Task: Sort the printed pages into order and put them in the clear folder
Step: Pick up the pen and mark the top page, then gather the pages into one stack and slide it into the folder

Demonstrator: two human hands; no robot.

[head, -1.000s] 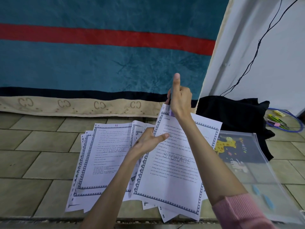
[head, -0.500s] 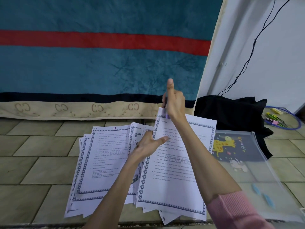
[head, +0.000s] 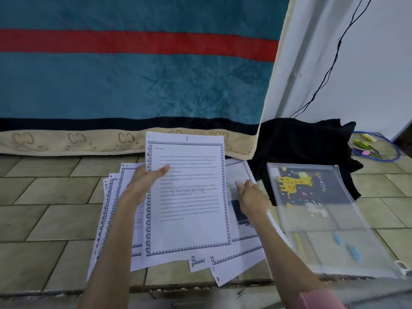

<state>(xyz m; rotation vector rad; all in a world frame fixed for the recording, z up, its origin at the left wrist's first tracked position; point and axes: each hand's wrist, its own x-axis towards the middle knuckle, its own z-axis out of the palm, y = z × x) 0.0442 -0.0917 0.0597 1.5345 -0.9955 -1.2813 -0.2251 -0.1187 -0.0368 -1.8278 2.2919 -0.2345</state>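
Two hands in frame, both bare. Left hand (head: 142, 179) holds one printed page (head: 187, 197) by its left edge, thumb across the front, fingers behind it; the sheet is lifted and faces the camera, with a patterned border, a faint "STORAGE" watermark and a red mark at top centre. Right hand (head: 250, 196) is lower and to the right, fingers curled, touching the loose pages (head: 239, 246) on the tiled floor (head: 51, 197); whether it pinches a sheet cannot be told.

Remaining sheets lie in a fanned, overlapping spread on the floor under and beside the held page. At least five bordered edges are visible at left (head: 109, 208) and several more corners at bottom right; exact count not readable.

One clear folder (head: 330, 219) lies flat on the floor to the right of the spread, near but apart from it. A giraffe picture (head: 294, 181) shows through its upper part.

One black cloth (head: 298, 143) is bunched behind the folder. One blue cable loop (head: 392, 157) with small coloured items lies far right. One striped blanket (head: 133, 85) hangs behind.
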